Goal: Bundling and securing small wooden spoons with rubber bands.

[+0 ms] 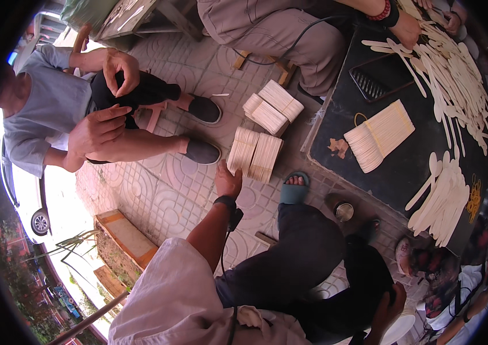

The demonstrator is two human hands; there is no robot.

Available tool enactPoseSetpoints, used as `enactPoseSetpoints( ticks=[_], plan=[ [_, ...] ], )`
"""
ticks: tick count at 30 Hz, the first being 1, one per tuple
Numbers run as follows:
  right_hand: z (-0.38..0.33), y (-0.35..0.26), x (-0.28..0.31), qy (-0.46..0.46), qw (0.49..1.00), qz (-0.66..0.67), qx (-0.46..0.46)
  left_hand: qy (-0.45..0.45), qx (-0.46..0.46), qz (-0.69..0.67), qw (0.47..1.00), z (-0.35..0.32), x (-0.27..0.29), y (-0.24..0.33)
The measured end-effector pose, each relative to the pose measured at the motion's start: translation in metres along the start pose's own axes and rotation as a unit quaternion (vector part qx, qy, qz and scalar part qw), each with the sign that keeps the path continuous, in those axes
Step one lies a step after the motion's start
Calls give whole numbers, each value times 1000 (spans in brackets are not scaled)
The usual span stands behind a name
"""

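My left hand (pixel 229 183) reaches down to the paved floor, its fingers at the near left corner of a bundle of flat wooden sticks (pixel 243 148). A second bundle of sticks (pixel 265 158) stands right against it. Just beyond lie two more pale bundles, one of them (pixel 281 99) partly behind the other (pixel 264 114). My right hand (pixel 390 313) rests low by my dark-trousered leg at the lower right. Its fingers are partly hidden, and I cannot make out whether it holds anything.
On the dark table (pixel 336 138) lie a banded bundle (pixel 379 135), a black tray-like object (pixel 382 76), loose wooden sticks (pixel 451 63) and yellow rubber bands (pixel 474 198). A seated person (pixel 54 98) is at left; another's hand (pixel 406 30) touches the sticks. A metal cup (pixel 343 211) stands below.
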State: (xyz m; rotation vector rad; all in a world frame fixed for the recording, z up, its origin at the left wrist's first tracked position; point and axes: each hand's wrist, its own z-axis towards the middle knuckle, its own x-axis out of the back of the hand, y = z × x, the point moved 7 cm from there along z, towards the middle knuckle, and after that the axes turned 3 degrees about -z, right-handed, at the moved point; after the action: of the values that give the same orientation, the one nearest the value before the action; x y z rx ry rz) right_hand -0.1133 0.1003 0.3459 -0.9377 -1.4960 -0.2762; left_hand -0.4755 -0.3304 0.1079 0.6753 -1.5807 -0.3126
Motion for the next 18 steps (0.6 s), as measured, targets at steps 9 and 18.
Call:
enactPoseSetpoints(
  ticks=[9,18],
  plan=[
    [-2,-16,3,65,998,19,20,-166,35,-176,970,-84,43,19],
    [-8,-10,4,104,994,11,43,-394,-74,-50,915,-127,61,31]
  ],
)
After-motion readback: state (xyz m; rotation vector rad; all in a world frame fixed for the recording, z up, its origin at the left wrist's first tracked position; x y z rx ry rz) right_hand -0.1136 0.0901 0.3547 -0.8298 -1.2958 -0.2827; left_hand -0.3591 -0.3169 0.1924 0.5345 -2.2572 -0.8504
